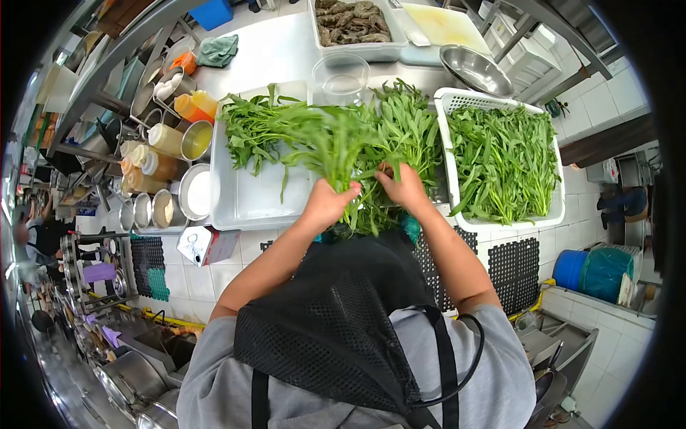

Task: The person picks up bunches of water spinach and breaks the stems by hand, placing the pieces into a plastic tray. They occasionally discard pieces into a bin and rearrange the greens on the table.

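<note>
My left hand (330, 204) is closed around the stems of a bunch of water spinach (332, 146), whose leaves fan out away from me and are smeared by motion. My right hand (404, 187) pinches a piece of the greens just to the right of that bunch. Beyond and below both hands lies a pile of loose water spinach (407, 121). To the left, a translucent plastic tub (250, 207) has more long leafy stems across its far part. A white perforated basket (562, 182) full of the same greens stands on the right.
A clear round bowl (341, 75), a metal bowl (475, 70) and a tub of shrimp (350, 50) are at the back. Sauce bottles (166, 139) and metal seasoning pots (196, 139) line the left. A yellow cutting board (443, 27) lies at the back right.
</note>
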The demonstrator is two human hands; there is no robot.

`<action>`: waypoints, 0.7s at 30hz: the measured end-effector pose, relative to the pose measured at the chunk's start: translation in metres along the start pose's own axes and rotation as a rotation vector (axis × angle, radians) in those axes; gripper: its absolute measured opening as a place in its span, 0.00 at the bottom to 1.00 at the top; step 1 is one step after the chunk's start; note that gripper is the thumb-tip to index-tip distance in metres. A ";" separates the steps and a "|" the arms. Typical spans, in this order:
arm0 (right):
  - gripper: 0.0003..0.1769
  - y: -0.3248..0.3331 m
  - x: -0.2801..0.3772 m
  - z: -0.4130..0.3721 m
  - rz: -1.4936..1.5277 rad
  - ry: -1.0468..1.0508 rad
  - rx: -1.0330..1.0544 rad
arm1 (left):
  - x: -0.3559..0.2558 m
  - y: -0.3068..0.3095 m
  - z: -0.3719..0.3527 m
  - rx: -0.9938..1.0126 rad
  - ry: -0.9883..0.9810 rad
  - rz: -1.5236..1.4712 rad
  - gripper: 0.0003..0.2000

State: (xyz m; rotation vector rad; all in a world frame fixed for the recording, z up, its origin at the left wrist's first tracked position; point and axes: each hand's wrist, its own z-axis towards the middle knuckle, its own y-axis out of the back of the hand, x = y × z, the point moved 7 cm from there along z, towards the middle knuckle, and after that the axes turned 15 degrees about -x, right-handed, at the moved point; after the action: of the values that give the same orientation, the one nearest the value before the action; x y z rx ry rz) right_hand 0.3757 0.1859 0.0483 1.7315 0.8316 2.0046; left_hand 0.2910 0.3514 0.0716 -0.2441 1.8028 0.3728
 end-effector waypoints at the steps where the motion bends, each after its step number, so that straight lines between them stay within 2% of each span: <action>1: 0.18 -0.001 0.002 0.007 -0.029 0.010 0.018 | 0.002 -0.006 -0.001 0.017 -0.061 0.168 0.09; 2: 0.14 -0.002 0.004 0.011 0.053 -0.023 0.025 | 0.007 -0.011 0.001 -0.002 -0.194 0.183 0.11; 3: 0.14 0.002 0.011 0.014 0.054 -0.020 0.028 | 0.001 -0.013 -0.001 -0.007 -0.194 0.183 0.11; 5: 0.15 0.009 0.020 0.019 0.128 -0.049 0.043 | 0.008 -0.025 -0.005 0.123 0.067 0.179 0.11; 6: 0.13 0.006 0.021 0.020 0.176 -0.069 0.077 | 0.010 -0.030 -0.005 0.153 0.099 0.044 0.10; 7: 0.13 0.007 0.021 0.020 0.174 -0.069 0.073 | 0.013 -0.030 -0.001 0.157 0.096 0.043 0.10; 9: 0.11 0.015 0.035 0.018 0.565 -0.036 -0.003 | 0.017 -0.030 0.006 0.218 0.353 -0.290 0.09; 10: 0.08 0.022 0.038 0.017 0.588 -0.026 -0.094 | 0.017 -0.026 0.008 0.194 0.451 -0.353 0.08; 14: 0.02 0.001 -0.004 0.008 0.549 -0.120 -0.076 | 0.016 -0.008 0.019 0.251 0.568 -0.324 0.07; 15: 0.03 -0.007 -0.011 0.000 0.556 -0.166 -0.042 | 0.014 -0.004 0.021 0.250 0.568 -0.323 0.07; 17: 0.11 -0.017 0.003 -0.023 0.623 -0.484 0.152 | 0.006 0.000 0.022 0.259 0.593 -0.386 0.06; 18: 0.18 -0.029 0.002 -0.031 0.731 -0.659 0.286 | 0.003 0.001 0.024 0.275 0.544 -0.371 0.07; 19: 0.18 -0.032 0.004 -0.032 0.733 -0.663 0.283 | 0.003 0.000 0.024 0.279 0.547 -0.367 0.07; 21: 0.21 -0.043 0.012 -0.037 0.921 -0.802 0.335 | 0.003 -0.003 0.022 0.311 0.607 -0.412 0.06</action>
State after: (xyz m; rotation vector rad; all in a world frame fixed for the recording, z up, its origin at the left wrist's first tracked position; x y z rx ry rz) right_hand 0.3323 0.2193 0.0272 3.1761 0.0580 1.2999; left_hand 0.3113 0.3566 0.0637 -0.5382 2.3003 -0.3098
